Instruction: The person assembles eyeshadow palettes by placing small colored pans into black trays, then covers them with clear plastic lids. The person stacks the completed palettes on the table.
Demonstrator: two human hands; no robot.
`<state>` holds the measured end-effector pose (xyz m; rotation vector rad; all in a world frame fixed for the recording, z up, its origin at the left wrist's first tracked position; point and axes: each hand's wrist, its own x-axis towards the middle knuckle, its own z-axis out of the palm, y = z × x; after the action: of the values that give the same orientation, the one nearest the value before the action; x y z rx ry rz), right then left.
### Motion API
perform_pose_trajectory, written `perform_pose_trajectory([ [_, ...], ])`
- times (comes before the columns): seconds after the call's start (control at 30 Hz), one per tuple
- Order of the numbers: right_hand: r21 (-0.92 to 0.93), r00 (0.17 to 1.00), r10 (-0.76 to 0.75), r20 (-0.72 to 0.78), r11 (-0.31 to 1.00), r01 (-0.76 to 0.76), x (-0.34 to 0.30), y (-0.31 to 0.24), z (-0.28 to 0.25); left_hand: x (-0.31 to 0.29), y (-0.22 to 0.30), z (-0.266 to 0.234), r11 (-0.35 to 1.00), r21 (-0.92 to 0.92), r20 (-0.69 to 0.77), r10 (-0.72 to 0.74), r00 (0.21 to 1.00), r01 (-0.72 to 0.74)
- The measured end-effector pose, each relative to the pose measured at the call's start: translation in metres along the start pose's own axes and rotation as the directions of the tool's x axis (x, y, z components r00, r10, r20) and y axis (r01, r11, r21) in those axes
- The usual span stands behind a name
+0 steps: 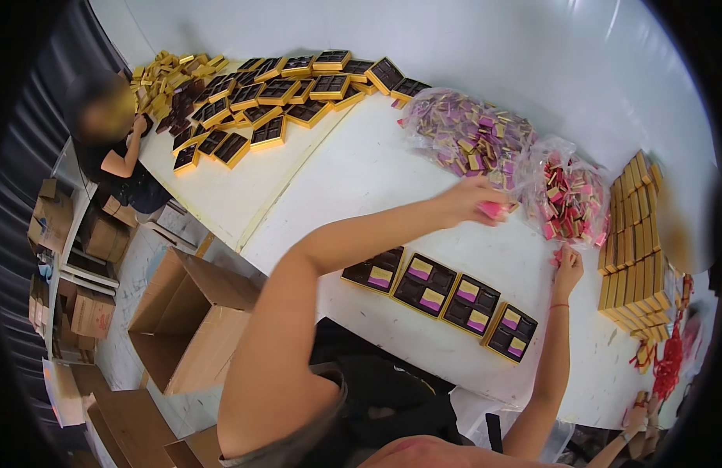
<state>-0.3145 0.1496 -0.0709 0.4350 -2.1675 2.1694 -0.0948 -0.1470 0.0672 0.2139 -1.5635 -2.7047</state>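
Observation:
My left hand (476, 203) is raised over the table, its fingers closed around a small pink-wrapped piece (492, 210); motion blurs it a little. At the right, my right hand (568, 273) pinches another pink piece (560, 254), just below a clear plastic bag (560, 204) of red, pink and gold wrapped pieces. Beside it lies a larger clear bag (470, 136) of purple and gold pieces. In front of my body stands a row of several open gold-edged boxes (441, 312) with dark divided trays. Purple-and-gold squares (468, 291) sit in some compartments; others show dark.
Many gold boxes with dark trays (279, 92) are heaped at the far left, beside gold pieces (162, 78). A person (115, 148) works there. Gold boxes stand stacked (634, 242) at right, near red ribbons (669, 359) and another person's hand (636, 417). An open carton (193, 320) stands left.

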Motion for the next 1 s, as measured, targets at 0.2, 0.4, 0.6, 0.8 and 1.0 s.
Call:
perform_pose_trajectory([
  [0.2,0.172,0.85,0.265,0.455,0.911,-0.376,-0.083,-0.127,0.095,-0.138,-0.001,-0.092,0.886,-0.465,-0.346,-0.188,0.919,0.006],
  [0.4,-0.046,0.499,0.354,0.791,0.848,-0.529,-0.184,-0.212,0.208,-0.183,-0.011,-0.108,0.903,-0.424,-0.335,-0.085,0.938,-0.07],
  [0.6,-0.073,0.46,0.177,0.87,0.969,-0.236,-0.203,-0.205,0.263,-0.194,-0.01,-0.121,0.966,-0.255,-0.277,-0.104,0.955,0.031],
  [0.8,-0.041,0.51,0.042,0.859,0.999,-0.013,-0.218,-0.18,0.285,-0.21,-0.008,-0.137,0.992,-0.082,-0.344,-0.116,0.932,0.093],
  [1.0,-0.218,0.454,0.228,0.861,0.973,-0.075,-0.207,-0.168,0.284,-0.219,-0.013,-0.19,0.746,0.661,-0.354,0.219,0.909,0.078],
])
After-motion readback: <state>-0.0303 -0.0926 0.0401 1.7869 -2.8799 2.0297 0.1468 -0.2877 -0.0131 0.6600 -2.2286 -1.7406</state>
